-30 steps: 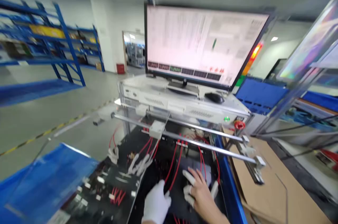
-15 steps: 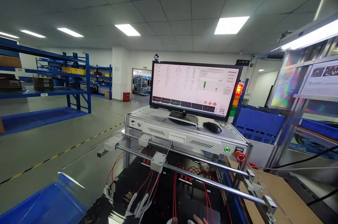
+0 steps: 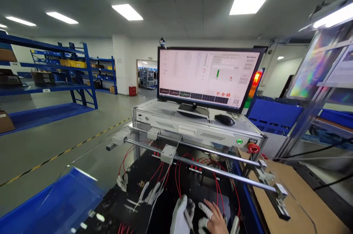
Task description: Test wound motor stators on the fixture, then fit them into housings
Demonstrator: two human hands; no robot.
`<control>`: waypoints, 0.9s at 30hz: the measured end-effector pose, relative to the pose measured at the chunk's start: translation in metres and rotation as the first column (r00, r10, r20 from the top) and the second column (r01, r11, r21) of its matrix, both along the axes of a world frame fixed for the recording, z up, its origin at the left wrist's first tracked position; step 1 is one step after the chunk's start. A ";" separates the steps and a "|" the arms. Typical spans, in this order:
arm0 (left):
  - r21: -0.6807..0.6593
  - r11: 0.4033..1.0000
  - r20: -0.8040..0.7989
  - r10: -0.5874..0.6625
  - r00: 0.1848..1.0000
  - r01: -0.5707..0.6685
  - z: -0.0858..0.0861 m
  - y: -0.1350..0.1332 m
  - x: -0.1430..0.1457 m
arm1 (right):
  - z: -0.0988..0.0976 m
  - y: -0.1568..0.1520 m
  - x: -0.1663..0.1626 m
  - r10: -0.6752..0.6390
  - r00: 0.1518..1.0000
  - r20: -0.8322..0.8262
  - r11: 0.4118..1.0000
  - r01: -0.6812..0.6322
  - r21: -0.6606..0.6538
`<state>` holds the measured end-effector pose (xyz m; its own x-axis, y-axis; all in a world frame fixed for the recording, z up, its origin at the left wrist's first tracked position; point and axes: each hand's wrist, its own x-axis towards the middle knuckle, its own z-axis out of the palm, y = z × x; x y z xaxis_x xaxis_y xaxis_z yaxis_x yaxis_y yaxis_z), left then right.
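Head-worn camera faces the monitor [image 3: 206, 77] ahead; left hand [image 3: 180, 219], right hand [image 3: 216, 222] at bottom edge.

Big ceiling lights [image 3: 249, 0] are shining down and making the room bright; the monitor [image 3: 206, 75] is glowing pinkish white; a plastic sheet [image 3: 306, 75] is flashing rainbow glare; lines are bending near the edges; the left hand [image 3: 180, 219] and right hand [image 3: 216, 221] are looking slightly blurry.

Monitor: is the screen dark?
No, the monitor is lit, showing a pale screen with tables, a green bar and red characters near its lower edge.
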<state>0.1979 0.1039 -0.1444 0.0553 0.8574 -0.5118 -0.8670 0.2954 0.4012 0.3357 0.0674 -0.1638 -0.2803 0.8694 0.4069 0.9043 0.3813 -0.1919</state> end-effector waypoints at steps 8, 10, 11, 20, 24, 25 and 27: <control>0.042 0.999 0.009 -0.024 1.000 0.023 0.015 -0.003 -0.005 | 0.040 -0.021 -0.011 0.059 0.990 -0.125 0.995 -0.068 -0.072; 0.047 0.998 -0.001 -0.028 1.000 0.028 0.010 -0.002 -0.003 | 0.037 -0.021 -0.010 0.050 0.991 -0.126 0.995 -0.060 -0.077; 0.055 0.998 -0.004 -0.027 1.000 0.027 0.008 -0.003 -0.002 | 0.036 -0.022 -0.010 0.047 0.991 -0.123 0.995 -0.057 -0.078; 0.138 0.989 -0.058 -0.052 0.997 0.060 0.005 -0.006 0.000 | 0.035 -0.021 -0.010 0.030 0.994 -0.103 0.996 -0.038 -0.077; 0.173 0.981 -0.100 -0.070 0.993 0.086 0.006 -0.006 0.005 | 0.036 -0.021 -0.012 0.029 0.996 -0.080 0.996 -0.035 -0.077; 0.178 0.980 -0.104 -0.069 0.992 0.087 0.008 -0.009 0.005 | 0.037 -0.023 -0.013 0.035 0.997 -0.071 0.997 -0.040 -0.072; 0.185 0.980 -0.186 -0.035 0.982 0.070 0.016 -0.022 0.001 | 0.038 -0.026 -0.012 0.049 0.998 -0.047 0.997 -0.052 -0.064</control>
